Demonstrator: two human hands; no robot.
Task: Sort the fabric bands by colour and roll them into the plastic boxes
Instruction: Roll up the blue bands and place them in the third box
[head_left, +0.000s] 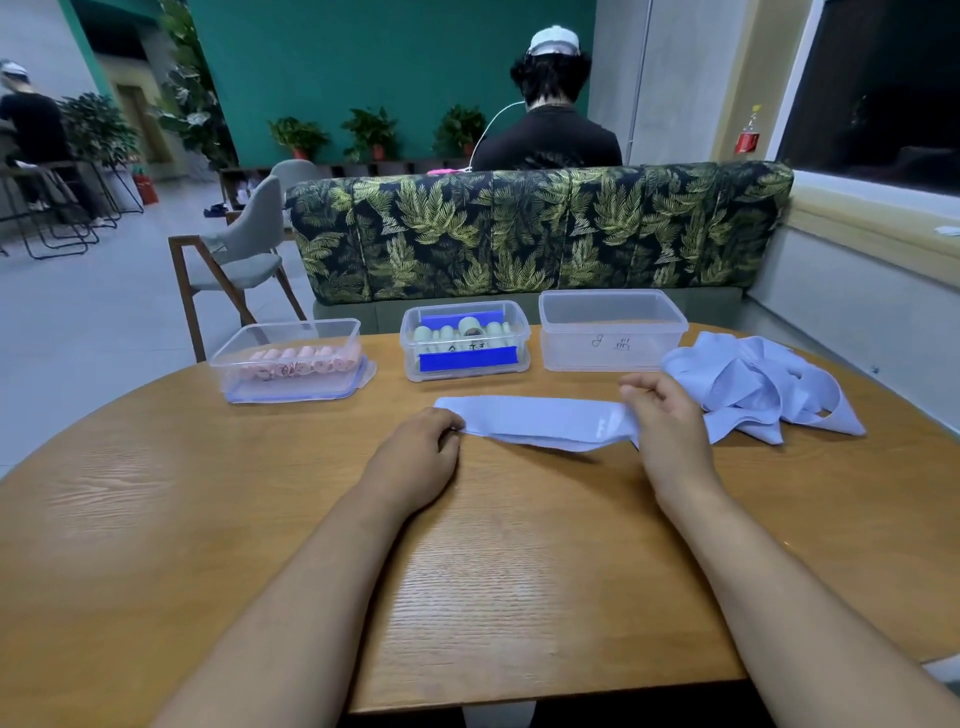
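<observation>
Head view: pale blue fabric band (540, 422), seemingly soft and limp, flat on surface (519, 571) before empty right plastic box (613, 358), left hand (415, 460) pinching its left end, right hand (670, 431) clasping its right; best held by ends.

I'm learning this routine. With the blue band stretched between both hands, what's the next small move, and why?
Probably start rolling from the left end: the left hand pinches the blue band there, the right hand grips it further along, and the rightmost box is empty.

Hands bare: left hand (418, 457), right hand (670, 431). Left forearm (291, 597), right forearm (779, 597) bare to frame's lower edge.
</observation>
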